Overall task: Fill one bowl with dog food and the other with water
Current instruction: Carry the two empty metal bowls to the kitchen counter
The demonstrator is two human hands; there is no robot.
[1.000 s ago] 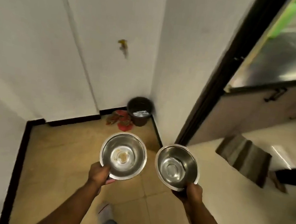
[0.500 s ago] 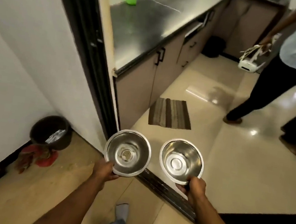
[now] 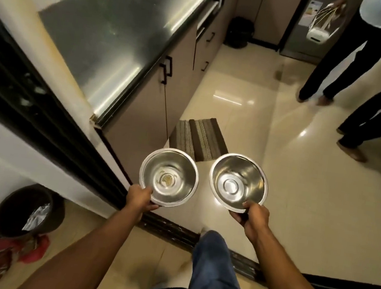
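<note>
Both bowls in hand, neither filled: task at its start.

Your left hand [image 3: 139, 197] has its grip curled on the near rim of the left bowl [image 3: 168, 177], which shows only a small brownish residue at its base. Your right hand [image 3: 253, 217] pinches the near rim of the right bowl [image 3: 238, 182], dry and bare. Both are held level over the doorway threshold [image 3: 173, 233]. Beyond lie the striped mat [image 3: 200, 138] and the counter [image 3: 116, 37]; no dog food or tap is in view. Both fills remain.
</note>
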